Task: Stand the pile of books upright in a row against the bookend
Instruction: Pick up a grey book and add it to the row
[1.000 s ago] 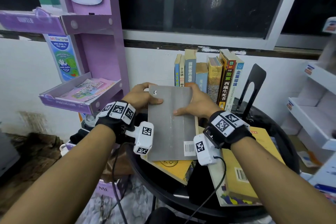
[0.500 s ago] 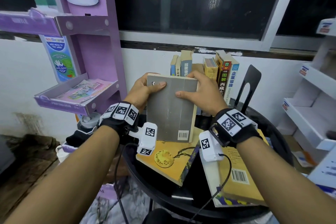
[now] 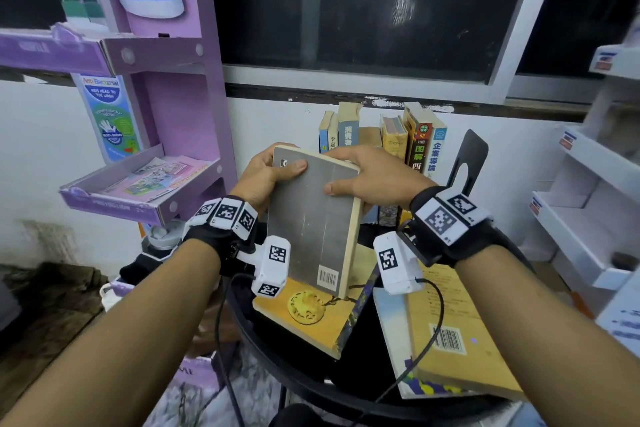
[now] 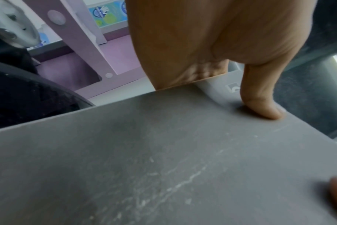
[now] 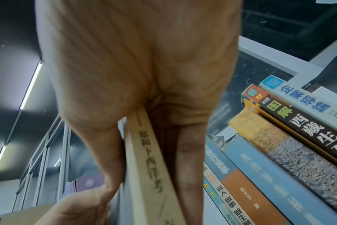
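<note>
I hold a grey-covered book nearly upright above the round black table, its barcode at the lower edge. My left hand grips its upper left corner, thumb on the cover. My right hand grips its upper right edge, thumb in front and fingers behind the cream spine. Behind it a row of upright books leans against a black bookend. Two books lie flat: a yellow one with a sun emblem and a yellow one with a barcode.
A purple cardboard display stand with a tray of leaflets rises at the left, close to the table. White shelves stand at the right. A white wall and dark window run behind the book row.
The grey book has been lifted off the pile and tilted from lying flat to nearly upright, moving up and toward the row. Both hands kept their hold on it.
</note>
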`<state>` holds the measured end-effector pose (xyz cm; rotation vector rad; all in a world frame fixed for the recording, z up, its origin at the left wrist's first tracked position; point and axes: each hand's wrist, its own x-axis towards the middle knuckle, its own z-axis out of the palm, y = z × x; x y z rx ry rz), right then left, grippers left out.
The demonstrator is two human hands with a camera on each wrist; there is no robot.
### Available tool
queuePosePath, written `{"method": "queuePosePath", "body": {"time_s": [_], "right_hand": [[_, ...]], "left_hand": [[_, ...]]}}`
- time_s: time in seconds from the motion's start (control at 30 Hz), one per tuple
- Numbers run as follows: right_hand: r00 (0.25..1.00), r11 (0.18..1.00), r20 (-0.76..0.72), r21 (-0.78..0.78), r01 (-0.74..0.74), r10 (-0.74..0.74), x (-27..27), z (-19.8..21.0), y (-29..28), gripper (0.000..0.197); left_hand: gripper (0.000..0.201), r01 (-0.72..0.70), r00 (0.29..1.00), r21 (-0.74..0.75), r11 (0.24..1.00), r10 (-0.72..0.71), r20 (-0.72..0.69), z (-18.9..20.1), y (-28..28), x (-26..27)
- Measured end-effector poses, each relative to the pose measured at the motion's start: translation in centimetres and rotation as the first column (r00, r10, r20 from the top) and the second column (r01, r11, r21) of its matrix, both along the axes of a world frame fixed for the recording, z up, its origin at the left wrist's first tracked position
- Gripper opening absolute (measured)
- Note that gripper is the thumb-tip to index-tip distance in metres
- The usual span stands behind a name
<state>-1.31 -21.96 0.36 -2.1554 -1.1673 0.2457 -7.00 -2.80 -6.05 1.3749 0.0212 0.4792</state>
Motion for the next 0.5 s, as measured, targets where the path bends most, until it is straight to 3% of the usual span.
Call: {"method": "queuePosePath", "body": {"time_s": [0.13,0.23,0.33,0.5], "right_hand": [[0.997,0.999,0.069,0.035,0.018,-0.021,0.0,-0.2,-0.5,0.037],[0.995,0.998,0.084,0.047,0.04,-0.044,0.4,0.1,-1.5,0.035],[0.99,0.998,0.133,0.051,0.046,-0.052,0.6,0.8,-3.0,0.032],[0.98,0.993,0.168,0.079,0.092,-0.104,0.9,2.2,-6.3,0.032]], "left_hand": [[0.048,-0.004,0.997,0.114,0.993,0.013,-0.078,1.0,-0.2,0.6],[0.046,0.034,0.992,0.176,0.984,-0.012,-0.124,1.5,-0.7,1.1],[0.059,0.09,0.987,0.211,0.973,-0.059,-0.147,2.1,-1.7,1.5],[0.045,0.163,0.98,0.276,0.947,-0.122,-0.158,3.6,-4.5,2.6]]}}
